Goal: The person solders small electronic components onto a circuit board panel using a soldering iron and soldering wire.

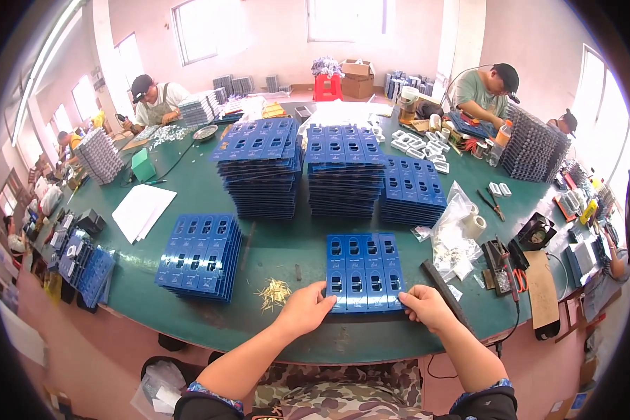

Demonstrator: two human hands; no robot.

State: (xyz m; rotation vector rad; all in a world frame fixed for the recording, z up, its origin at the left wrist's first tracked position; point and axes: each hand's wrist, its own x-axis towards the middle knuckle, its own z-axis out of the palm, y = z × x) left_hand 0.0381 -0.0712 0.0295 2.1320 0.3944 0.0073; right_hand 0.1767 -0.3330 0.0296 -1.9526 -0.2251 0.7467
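Observation:
A blue circuit board panel with rows of rectangular cutouts lies on the green table in front of me. My left hand grips its lower left corner between thumb and fingers. At the lower right corner, my right hand pinches the panel's edge. Just left of my left hand is a small loose pile of thin gold-coloured pins. Further left stands a low stack of similar blue panels. Beyond the panel rise two tall stacks, a left one and a middle one, with a shorter stack to their right.
White paper sheets lie at the left. On the right are a clear plastic bag of small parts, a dark bar, pliers and a soldering-type tool stand. Co-workers sit at the far left and far right.

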